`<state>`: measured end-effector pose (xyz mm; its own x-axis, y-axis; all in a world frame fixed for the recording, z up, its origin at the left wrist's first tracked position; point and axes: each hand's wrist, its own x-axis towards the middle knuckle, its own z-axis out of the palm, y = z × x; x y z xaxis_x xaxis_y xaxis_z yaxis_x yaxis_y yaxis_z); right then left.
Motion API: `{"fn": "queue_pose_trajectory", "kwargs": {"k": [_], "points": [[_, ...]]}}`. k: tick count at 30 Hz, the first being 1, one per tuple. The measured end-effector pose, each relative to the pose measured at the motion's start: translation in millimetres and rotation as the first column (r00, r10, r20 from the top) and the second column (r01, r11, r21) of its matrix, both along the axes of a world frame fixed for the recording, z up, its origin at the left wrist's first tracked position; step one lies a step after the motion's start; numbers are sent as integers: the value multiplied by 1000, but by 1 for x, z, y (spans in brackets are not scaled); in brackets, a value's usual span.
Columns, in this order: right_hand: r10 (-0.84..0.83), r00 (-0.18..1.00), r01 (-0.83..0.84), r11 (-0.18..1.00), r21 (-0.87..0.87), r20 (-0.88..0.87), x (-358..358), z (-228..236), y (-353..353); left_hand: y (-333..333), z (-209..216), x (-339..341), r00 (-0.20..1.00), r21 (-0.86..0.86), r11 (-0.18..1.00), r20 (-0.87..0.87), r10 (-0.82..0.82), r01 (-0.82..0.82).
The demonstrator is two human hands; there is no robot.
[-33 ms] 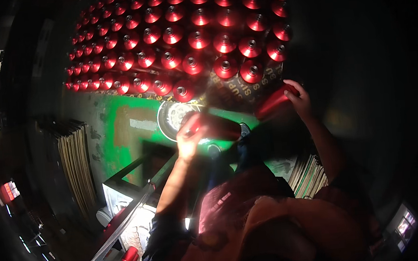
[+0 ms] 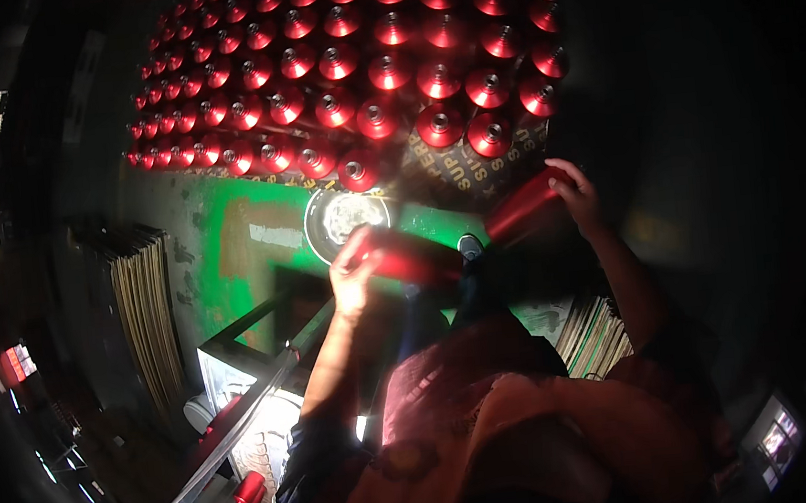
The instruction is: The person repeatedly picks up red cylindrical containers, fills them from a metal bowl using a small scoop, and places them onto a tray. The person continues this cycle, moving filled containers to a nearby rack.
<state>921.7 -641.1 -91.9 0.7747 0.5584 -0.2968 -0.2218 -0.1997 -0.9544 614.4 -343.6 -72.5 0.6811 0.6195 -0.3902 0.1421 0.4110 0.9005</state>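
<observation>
My left hand (image 2: pixel 352 273) is closed around one end of a red metal cylinder (image 2: pixel 415 256), which lies nearly level in front of my legs. Its far end is blurred. Further right, my right hand (image 2: pixel 578 194) grips another red metal cylinder (image 2: pixel 526 208), tilted down toward the middle. The two cylinders' inner ends are close, with a gap between them. Beyond both hands stand many upright red cylinders (image 2: pixel 358 171) in rows, with tapered shoulders and small metal necks, on a dark printed sheet (image 2: pixel 458 172).
A round white tub (image 2: pixel 309 233) sits on the green-painted floor (image 2: pixel 237 213) beyond my left hand. Flat sheets are stacked at the left (image 2: pixel 145 312), with another stack (image 2: pixel 595 340) at the right. A metal frame (image 2: pixel 238 338) and a red cylinder (image 2: pixel 249 493) are at the lower left.
My left hand and its cylinder have shifted a little left, uncovering more of the tub. The right hand's cylinder has moved slightly, and my right hand stays almost in place.
</observation>
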Motion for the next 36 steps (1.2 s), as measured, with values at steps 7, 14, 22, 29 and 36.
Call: {"fn": "queue_pose_trajectory", "kwargs": {"k": [7,14,22,29,36], "points": [[515,521,-219,852,476,-681,-140,-14,127,73,-51,-133,961,-103,986,-227,-155,135],[689,495,-274,701,658,-529,-272,-53,265,132,-159,-194,765,-908,39,375,524,418],[673,114,236,696,678,-730,-308,-42,315,162,-179,-207,664,-884,154,437,607,441],[548,263,-115,835,538,-794,-280,27,240,97,-54,-230,767,-778,628,422,483,33],[670,-492,182,704,686,-556,-328,18,135,-116,-56,-352,646,-623,529,49,762,-576]]}}
